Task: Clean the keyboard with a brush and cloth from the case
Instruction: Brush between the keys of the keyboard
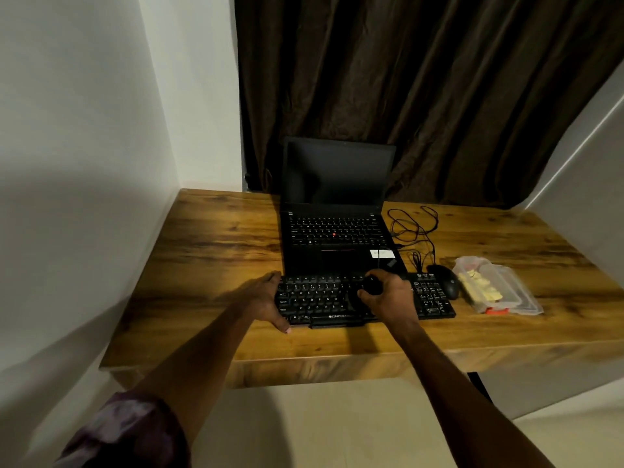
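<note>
Gripping brush (372,287) in R hand (393,297), over ZEBRONICS kbd (317,299) — L hand (263,297) spread, on its end.

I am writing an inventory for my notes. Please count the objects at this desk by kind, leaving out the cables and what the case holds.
Laptop: 1
Separate keyboard: 1
Mouse: 1
Clear case: 1
Dark brush, gripped by the right hand: 1
Total: 5

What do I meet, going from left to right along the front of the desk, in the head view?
left hand → right hand, gripping a dark brush → mouse → clear plastic case
</note>
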Action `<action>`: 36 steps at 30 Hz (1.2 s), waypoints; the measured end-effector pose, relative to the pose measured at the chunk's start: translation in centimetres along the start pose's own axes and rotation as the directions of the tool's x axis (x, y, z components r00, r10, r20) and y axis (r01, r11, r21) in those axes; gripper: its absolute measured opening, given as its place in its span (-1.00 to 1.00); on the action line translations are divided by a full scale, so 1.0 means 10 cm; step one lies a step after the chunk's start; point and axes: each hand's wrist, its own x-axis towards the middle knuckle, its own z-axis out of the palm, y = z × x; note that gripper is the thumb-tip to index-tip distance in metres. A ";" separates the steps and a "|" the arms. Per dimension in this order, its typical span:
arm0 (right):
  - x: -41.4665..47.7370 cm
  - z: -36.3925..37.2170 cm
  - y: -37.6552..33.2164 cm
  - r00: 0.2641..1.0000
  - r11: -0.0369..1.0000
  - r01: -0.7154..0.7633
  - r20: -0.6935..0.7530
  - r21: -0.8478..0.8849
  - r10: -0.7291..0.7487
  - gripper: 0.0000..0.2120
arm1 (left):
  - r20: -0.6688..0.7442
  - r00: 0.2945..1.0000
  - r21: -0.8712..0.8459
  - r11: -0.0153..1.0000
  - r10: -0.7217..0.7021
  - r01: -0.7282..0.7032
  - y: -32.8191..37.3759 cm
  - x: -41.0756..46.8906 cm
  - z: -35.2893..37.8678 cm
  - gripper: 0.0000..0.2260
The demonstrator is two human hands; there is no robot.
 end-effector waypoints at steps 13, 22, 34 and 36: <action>-0.02 -0.07 0.00 0.999 0.998 -0.025 0.026 0.051 0.023 -0.65 | -0.004 1.000 0.016 1.000 0.000 0.000 0.01 0.01 0.00 0.15; -0.17 0.15 -0.24 0.994 0.995 0.093 0.055 0.023 -0.094 -0.68 | 0.018 1.000 0.005 1.000 0.008 -0.008 -0.03 0.02 0.00 0.18; 0.00 -0.17 0.15 0.999 1.000 -0.008 -0.039 0.018 0.009 -0.67 | 0.033 0.999 -0.006 1.000 -0.024 0.025 -0.04 0.04 0.02 0.35; 0.00 -0.11 0.10 1.000 0.998 0.006 -0.016 0.062 -0.005 -0.68 | 0.029 0.999 -0.016 0.999 -0.030 0.030 -0.05 0.05 0.03 0.38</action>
